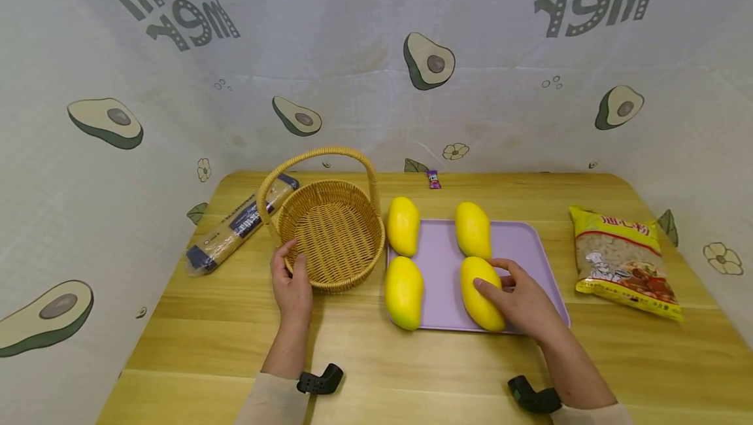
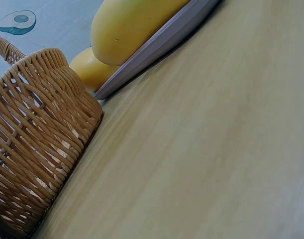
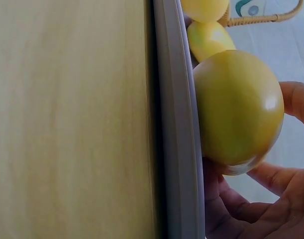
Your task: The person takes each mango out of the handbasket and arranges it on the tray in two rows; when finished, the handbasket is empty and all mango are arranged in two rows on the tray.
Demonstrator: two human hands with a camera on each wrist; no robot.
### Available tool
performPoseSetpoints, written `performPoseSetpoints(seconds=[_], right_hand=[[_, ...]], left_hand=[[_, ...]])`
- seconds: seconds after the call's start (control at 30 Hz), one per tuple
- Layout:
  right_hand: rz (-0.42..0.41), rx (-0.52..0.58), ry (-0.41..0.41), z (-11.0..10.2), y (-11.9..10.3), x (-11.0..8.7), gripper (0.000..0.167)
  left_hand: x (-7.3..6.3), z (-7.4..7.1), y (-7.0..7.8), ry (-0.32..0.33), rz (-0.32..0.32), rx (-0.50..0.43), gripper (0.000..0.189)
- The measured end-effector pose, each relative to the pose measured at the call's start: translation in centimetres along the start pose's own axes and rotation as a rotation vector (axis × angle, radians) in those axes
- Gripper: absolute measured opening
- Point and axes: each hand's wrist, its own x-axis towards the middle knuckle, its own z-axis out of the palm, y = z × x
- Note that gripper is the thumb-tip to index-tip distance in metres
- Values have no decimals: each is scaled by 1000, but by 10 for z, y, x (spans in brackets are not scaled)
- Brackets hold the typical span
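A round wicker basket [image 1: 335, 235] with a tall hoop handle stands on the table. My left hand [image 1: 292, 288] holds its front left rim, thumb over the edge and fingers along the outer side. To the right, a lilac tray [image 1: 438, 281] carries several yellow mangoes, two on its left side and two toward its right. My right hand [image 1: 523, 297] grips the front right mango [image 1: 479, 294], with the thumb on top and the fingers round its right side. In the right wrist view this mango [image 3: 239, 109] sits at the tray's rim [image 3: 179, 124], between thumb and fingers.
A pack of dry noodles [image 1: 241, 222] lies behind and left of the basket. At the right is a yellow bag [image 1: 623, 261] of pale food. A small purple sweet [image 1: 433, 180] lies at the table's back edge, before a curtain printed with avocados.
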Motion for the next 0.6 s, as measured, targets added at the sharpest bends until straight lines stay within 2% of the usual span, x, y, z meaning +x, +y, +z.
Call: performPoseSetpoints(seconds=[0.43, 0.6], right_hand=[[13, -38, -10, -1, -3, -2, 81], [29, -33, -18, -1, -2, -5, 83]], left_hand=[[1, 0, 1, -1, 2, 1, 37], [-1, -1, 1, -12, -19, 3, 37]])
